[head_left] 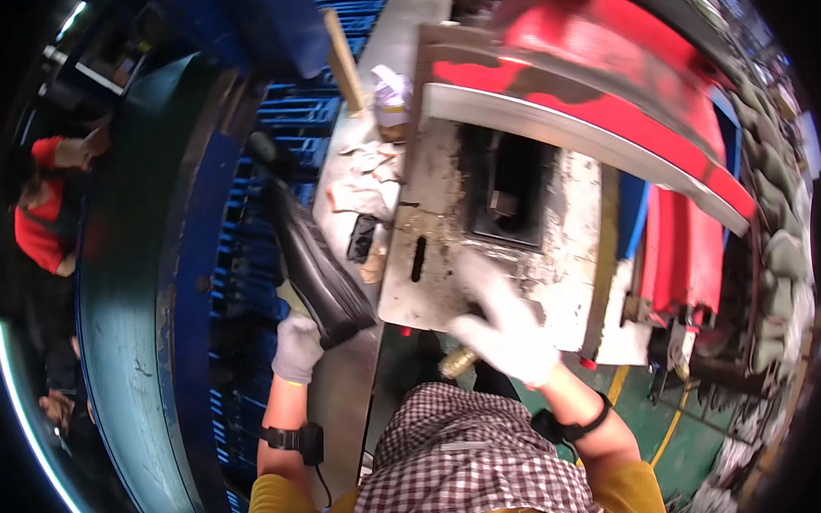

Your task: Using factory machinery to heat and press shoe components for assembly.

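My left hand, in a white glove, is closed at the lower end of a long black boot. The boot lies slantwise over the metal ledge, with its narrower end pointing away to the left. A pale patch shows beside it, just above my fingers. My right hand, also gloved, is smeared by motion, its fingers apart over the near edge of the worn machine table. I see nothing in it. A brass-coloured cylindrical piece shows just below that hand.
A red machine head with a metal edge overhangs the table and its dark recessed block. Left runs a blue-sided conveyor, with blue racks between. Crumpled cloths and a container sit on the ledge. Another person is far left.
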The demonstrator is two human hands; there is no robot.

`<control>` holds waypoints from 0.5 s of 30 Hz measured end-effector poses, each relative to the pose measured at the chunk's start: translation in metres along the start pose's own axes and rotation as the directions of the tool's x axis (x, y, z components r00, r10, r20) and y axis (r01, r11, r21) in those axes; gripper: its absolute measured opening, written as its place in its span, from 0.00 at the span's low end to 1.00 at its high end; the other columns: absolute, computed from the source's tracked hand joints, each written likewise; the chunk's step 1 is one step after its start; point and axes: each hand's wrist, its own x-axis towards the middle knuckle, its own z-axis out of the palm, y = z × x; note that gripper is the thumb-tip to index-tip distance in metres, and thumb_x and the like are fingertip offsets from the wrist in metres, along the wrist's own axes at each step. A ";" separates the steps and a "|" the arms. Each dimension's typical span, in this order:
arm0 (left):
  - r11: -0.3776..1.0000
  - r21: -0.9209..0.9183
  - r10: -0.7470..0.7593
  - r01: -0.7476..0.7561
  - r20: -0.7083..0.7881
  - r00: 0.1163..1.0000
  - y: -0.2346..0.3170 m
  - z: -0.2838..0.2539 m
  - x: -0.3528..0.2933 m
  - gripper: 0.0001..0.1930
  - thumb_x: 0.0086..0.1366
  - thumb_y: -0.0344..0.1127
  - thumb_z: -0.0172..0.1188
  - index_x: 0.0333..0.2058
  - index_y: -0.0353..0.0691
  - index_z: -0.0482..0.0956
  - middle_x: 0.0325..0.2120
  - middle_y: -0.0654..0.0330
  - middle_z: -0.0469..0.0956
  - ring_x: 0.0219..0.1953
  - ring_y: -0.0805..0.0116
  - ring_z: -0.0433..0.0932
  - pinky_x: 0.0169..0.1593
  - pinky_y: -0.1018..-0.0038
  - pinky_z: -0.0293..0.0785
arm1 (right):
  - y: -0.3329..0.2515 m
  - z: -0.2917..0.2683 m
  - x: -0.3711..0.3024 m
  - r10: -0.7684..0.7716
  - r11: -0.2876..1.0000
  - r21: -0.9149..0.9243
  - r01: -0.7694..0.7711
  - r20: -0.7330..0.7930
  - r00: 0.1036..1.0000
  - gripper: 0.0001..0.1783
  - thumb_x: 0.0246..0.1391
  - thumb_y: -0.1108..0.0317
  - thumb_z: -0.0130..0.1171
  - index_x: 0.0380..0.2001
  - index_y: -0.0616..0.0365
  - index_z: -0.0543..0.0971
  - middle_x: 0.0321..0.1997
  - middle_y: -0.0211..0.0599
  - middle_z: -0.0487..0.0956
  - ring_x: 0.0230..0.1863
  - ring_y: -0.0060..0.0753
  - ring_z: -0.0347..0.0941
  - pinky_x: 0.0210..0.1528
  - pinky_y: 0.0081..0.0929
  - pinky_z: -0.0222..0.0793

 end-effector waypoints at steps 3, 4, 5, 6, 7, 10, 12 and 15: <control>0.979 0.130 -0.169 0.157 0.090 0.982 -0.029 0.100 -0.004 0.44 0.49 0.26 0.47 0.71 0.33 0.57 0.67 0.48 0.67 0.70 0.53 0.66 0.75 0.59 0.57 | -0.012 0.034 0.018 0.048 0.913 0.401 -0.078 0.085 0.995 0.54 0.57 0.57 0.68 0.77 0.61 0.48 0.80 0.58 0.49 0.82 0.52 0.43 0.80 0.40 0.43; 0.586 0.747 -0.028 -0.313 0.405 0.914 -0.036 0.109 0.002 0.45 0.51 0.23 0.47 0.72 0.33 0.54 0.69 0.50 0.64 0.71 0.56 0.65 0.75 0.63 0.57 | -0.014 0.034 0.020 0.082 0.826 0.555 -0.100 0.056 0.995 0.56 0.57 0.56 0.68 0.77 0.61 0.45 0.81 0.56 0.46 0.82 0.49 0.40 0.80 0.39 0.41; 0.918 0.395 -0.113 -0.019 0.309 0.944 -0.037 0.145 0.010 0.44 0.54 0.21 0.48 0.73 0.33 0.52 0.71 0.51 0.61 0.71 0.58 0.65 0.73 0.65 0.58 | -0.013 0.024 0.017 0.094 0.826 0.563 -0.023 -0.097 0.991 0.53 0.57 0.59 0.67 0.77 0.62 0.48 0.81 0.52 0.51 0.81 0.44 0.44 0.80 0.37 0.42; 0.865 0.484 -0.250 0.132 0.186 0.950 -0.030 0.158 0.015 0.41 0.61 0.22 0.53 0.74 0.33 0.50 0.72 0.51 0.58 0.69 0.62 0.67 0.70 0.66 0.63 | 0.003 0.022 0.015 0.165 0.770 0.638 -0.012 -0.180 0.970 0.49 0.58 0.63 0.66 0.77 0.60 0.52 0.79 0.49 0.56 0.79 0.40 0.51 0.78 0.36 0.47; 0.502 0.830 0.029 -0.243 0.265 0.964 -0.030 0.159 0.021 0.38 0.64 0.25 0.54 0.73 0.33 0.53 0.69 0.51 0.63 0.66 0.64 0.70 0.67 0.68 0.66 | -0.001 0.008 0.019 0.244 0.656 0.755 -0.014 -0.194 0.950 0.47 0.57 0.64 0.66 0.76 0.60 0.56 0.77 0.48 0.59 0.77 0.38 0.55 0.76 0.36 0.51; 0.060 0.880 0.202 -0.471 0.451 0.869 -0.006 0.219 0.007 0.32 0.68 0.28 0.57 0.69 0.31 0.61 0.62 0.51 0.73 0.61 0.66 0.75 0.63 0.70 0.70 | 0.022 -0.030 0.043 0.391 0.706 0.707 -0.037 -0.346 0.853 0.45 0.52 0.63 0.68 0.73 0.57 0.64 0.72 0.48 0.68 0.67 0.38 0.68 0.68 0.40 0.65; 0.317 0.746 0.281 -0.585 0.516 0.810 0.014 0.280 -0.006 0.22 0.67 0.25 0.57 0.60 0.29 0.74 0.48 0.51 0.83 0.54 0.64 0.80 0.61 0.69 0.72 | 0.079 -0.044 0.070 0.247 0.962 0.246 -0.116 -0.606 0.756 0.45 0.49 0.60 0.70 0.71 0.55 0.67 0.69 0.49 0.70 0.63 0.43 0.70 0.64 0.43 0.68; -0.260 0.449 0.471 -0.855 0.832 0.293 0.048 0.339 -0.011 0.21 0.61 0.20 0.57 0.55 0.32 0.79 0.51 0.50 0.81 0.52 0.59 0.80 0.59 0.66 0.73 | 0.099 -0.038 0.100 -0.010 0.867 -0.365 -0.339 -0.693 0.721 0.45 0.44 0.56 0.72 0.67 0.50 0.71 0.66 0.50 0.72 0.57 0.52 0.72 0.57 0.48 0.72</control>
